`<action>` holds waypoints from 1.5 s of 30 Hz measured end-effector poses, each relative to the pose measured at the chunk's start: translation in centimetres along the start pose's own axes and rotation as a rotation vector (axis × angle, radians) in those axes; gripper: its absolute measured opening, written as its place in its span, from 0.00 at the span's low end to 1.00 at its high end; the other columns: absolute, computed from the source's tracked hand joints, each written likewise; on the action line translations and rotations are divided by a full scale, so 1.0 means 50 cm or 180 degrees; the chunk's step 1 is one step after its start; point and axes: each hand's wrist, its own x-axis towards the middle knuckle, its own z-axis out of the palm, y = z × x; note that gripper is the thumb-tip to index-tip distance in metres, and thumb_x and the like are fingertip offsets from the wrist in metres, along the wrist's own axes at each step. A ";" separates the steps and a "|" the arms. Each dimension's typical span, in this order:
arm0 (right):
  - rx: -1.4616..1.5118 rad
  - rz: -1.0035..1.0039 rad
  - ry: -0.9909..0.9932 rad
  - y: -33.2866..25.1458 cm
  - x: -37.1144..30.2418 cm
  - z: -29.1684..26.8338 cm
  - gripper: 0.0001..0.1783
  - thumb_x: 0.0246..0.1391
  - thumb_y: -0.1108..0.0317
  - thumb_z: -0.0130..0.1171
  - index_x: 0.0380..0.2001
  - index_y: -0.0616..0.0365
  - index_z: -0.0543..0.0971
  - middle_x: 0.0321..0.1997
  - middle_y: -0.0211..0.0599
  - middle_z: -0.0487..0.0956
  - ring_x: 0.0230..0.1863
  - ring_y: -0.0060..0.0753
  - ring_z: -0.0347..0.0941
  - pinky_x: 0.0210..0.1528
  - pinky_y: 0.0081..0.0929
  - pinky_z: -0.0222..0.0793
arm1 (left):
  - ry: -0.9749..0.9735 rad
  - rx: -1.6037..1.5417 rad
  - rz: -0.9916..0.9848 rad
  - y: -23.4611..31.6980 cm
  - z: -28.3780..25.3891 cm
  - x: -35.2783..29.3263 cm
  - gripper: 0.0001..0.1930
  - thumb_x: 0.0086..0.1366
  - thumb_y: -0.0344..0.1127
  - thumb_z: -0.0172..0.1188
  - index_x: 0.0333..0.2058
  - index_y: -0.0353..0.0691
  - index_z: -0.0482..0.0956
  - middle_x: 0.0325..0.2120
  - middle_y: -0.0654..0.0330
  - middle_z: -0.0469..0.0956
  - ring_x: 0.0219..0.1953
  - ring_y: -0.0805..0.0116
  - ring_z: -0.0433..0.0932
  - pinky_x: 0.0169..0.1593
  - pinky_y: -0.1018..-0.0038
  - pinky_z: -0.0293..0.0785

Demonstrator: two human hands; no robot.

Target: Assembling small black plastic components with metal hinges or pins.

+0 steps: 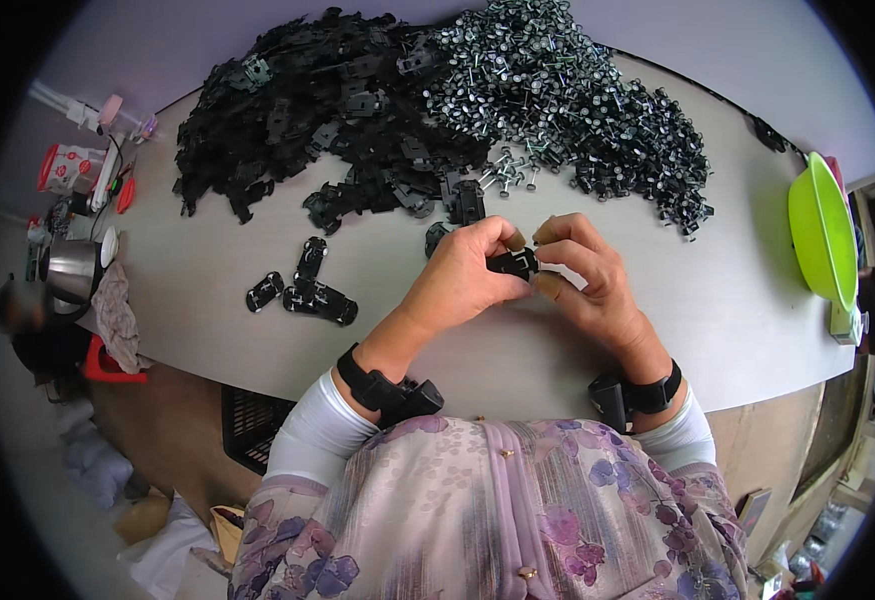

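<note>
Between the fingers and thumb of my left hand (pixel 454 277) is a black toy car chassis (pixel 509 263), held over the table in front of me. My right hand (pixel 592 278) is pinched at the chassis's right end; a small bit shows there, but its fingertips hide what it grips. Just beyond my left hand lie loose black chassis pieces (pixel 466 203). To the left rest several chassis fitted with wheels (pixel 323 303), touching or close to one another. A few loose wheel axles (pixel 505 172) lie beyond my hands.
A big heap of black chassis parts (pixel 287 110) covers the far left, meeting a heap of wheel axles (pixel 557 90) at the far right. A green basin (pixel 821 232) stands at the table's right edge. A steel kettle (pixel 72 270) and a cloth (pixel 115 315) are at the left.
</note>
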 end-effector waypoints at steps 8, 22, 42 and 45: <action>0.0068 0.0129 -0.0200 0.007 -0.004 0.002 0.16 0.37 0.82 0.64 0.33 0.60 0.76 0.40 0.39 0.74 0.40 0.42 0.75 0.39 0.31 0.73 | -0.0427 -0.1863 -0.0654 -0.020 -0.016 0.005 0.14 0.60 0.22 0.59 0.44 0.29 0.72 0.31 0.55 0.80 0.29 0.68 0.83 0.30 0.77 0.81; -0.0307 -0.0265 -0.0242 -0.006 -0.007 -0.007 0.10 0.34 0.83 0.65 0.21 0.60 0.75 0.38 0.39 0.76 0.37 0.40 0.75 0.35 0.30 0.73 | -0.0550 -0.2493 -0.0826 -0.045 -0.029 0.005 0.09 0.62 0.34 0.63 0.36 0.33 0.79 0.23 0.62 0.78 0.20 0.76 0.76 0.22 0.83 0.67; -0.0035 -0.0345 -0.0042 -0.022 -0.005 -0.001 0.11 0.32 0.83 0.66 0.19 0.59 0.74 0.36 0.36 0.76 0.37 0.38 0.74 0.35 0.30 0.71 | -0.0627 -0.3067 -0.0722 -0.046 0.001 -0.006 0.10 0.65 0.34 0.60 0.41 0.33 0.79 0.26 0.63 0.77 0.22 0.77 0.73 0.25 0.83 0.67; 0.0131 -0.0439 0.0023 -0.020 -0.004 -0.005 0.12 0.31 0.83 0.66 0.19 0.59 0.73 0.36 0.36 0.76 0.37 0.39 0.73 0.36 0.31 0.71 | -0.0799 -0.2945 -0.0585 -0.045 -0.001 -0.010 0.09 0.64 0.34 0.61 0.39 0.34 0.78 0.28 0.63 0.77 0.22 0.76 0.74 0.25 0.83 0.67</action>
